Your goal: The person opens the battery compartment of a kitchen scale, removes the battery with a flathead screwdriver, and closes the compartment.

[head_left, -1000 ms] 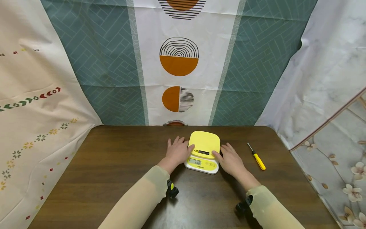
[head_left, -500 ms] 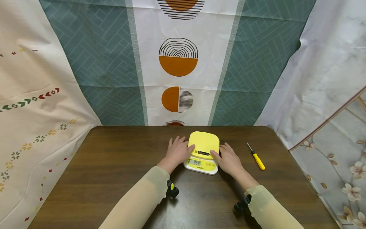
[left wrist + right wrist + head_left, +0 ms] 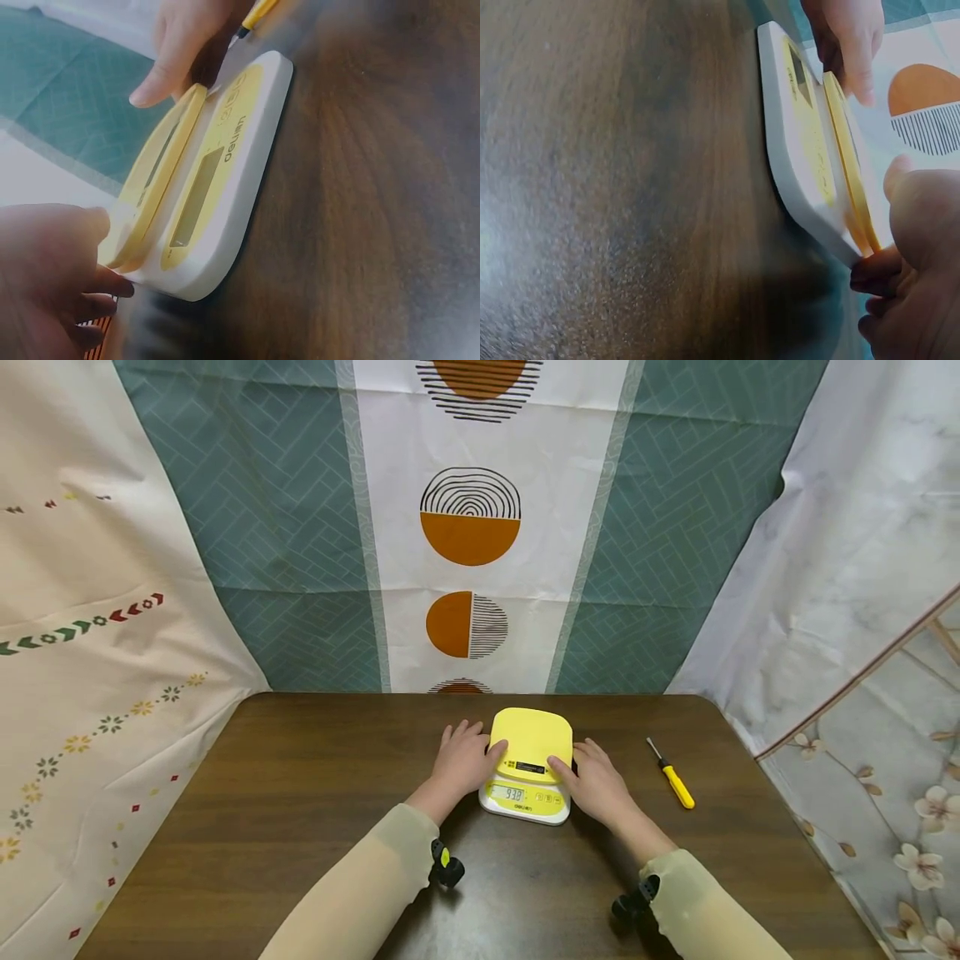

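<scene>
Digital kitchen scale [image 3: 527, 768] sits on the wooden table [image 3: 315, 827] near its far edge; left hand [image 3: 461, 762] and right hand [image 3: 597, 785] grip opposite sides, thumbs above, fingers bent slightly, likely for balanced control; screwdriver [image 3: 677, 787] lies apart.

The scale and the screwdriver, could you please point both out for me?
Scale [image 3: 530, 749]: head view, on its yellow top plate.
Screwdriver [image 3: 676, 783]: head view, on its yellow handle.
</scene>
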Motion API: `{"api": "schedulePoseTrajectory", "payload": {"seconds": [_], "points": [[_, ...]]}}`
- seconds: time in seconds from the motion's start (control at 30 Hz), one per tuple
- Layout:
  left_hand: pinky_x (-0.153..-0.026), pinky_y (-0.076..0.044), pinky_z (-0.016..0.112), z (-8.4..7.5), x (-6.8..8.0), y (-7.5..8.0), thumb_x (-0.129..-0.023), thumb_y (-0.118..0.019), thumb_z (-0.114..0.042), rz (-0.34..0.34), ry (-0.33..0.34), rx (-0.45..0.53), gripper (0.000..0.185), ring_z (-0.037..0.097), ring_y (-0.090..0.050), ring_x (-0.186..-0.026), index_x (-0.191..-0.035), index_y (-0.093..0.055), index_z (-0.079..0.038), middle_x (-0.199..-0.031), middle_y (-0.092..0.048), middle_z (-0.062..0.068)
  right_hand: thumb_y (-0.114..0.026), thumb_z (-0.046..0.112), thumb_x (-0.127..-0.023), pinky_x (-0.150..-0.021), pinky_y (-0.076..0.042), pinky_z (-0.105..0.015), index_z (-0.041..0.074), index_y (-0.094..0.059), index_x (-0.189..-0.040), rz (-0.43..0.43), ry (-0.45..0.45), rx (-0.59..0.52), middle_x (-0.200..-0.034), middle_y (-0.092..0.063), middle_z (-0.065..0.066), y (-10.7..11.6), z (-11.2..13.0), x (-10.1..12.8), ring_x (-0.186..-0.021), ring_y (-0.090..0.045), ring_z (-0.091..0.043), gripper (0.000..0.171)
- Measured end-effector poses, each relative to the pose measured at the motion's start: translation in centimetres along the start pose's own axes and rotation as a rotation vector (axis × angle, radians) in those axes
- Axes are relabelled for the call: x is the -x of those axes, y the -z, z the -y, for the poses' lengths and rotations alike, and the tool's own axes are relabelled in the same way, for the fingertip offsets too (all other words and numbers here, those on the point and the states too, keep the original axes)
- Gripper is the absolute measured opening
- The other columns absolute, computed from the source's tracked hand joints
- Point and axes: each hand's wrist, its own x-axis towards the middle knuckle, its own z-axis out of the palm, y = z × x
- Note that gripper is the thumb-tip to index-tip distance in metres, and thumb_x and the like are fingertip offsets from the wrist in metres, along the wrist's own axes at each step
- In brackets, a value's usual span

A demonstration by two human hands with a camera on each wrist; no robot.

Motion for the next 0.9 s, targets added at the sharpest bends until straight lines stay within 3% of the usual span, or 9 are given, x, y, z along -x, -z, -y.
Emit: {"api": "schedulePoseTrajectory", "payload": {"seconds": [0.53, 0.7, 0.9], "points": [[-0.126, -0.025, 0.073, 0.9, 1.5, 0.7, -0.114, -0.063, -0.037, -0.153, -0.085, 0.086, 0.046, 0.045, -0.06, -0.141, -0.138, -0.075, -0.001, -0.137, -0.075, 0.018, -0.054, 0.053, -0.115, -0.128, -0.026, -0.069, -0.013, -0.045, -0.161, 0.0, -0.022, -0.086, -0.17, -0.037, -0.035, 0.7, 1.6, 1.2, -0.164, -0.022, -0.052, 0.081], [-0.129, -0.028, 0.065, 1.2, 1.8, 0.9, -0.113, -0.066, -0.033, -0.175, -0.077, 0.171, 0.044, 0.041, -0.068, -0.132, -0.14, -0.074, 0.0, -0.133, -0.077, 0.017, -0.054, 0.057, -0.114, -0.128, -0.024, -0.07, -0.01, -0.037, -0.166, 0.016, -0.04, -0.131, -0.172, -0.032, -0.034, 0.9, 1.9, 1.4, -0.164, -0.018, -0.053, 0.086], [-0.109, -0.054, 0.056, 1.5, 1.9, 0.9, -0.112, -0.069, -0.034, -0.2, -0.04, 0.23, 0.043, 0.038, -0.07, -0.127, -0.142, -0.075, -0.004, -0.132, -0.078, 0.014, -0.056, 0.054, -0.114, -0.127, -0.024, -0.073, -0.005, -0.039, -0.167, 0.006, -0.016, -0.193, -0.169, -0.043, -0.029, 1.1, 2.3, 1.7, -0.163, -0.02, -0.055, 0.081]]}}
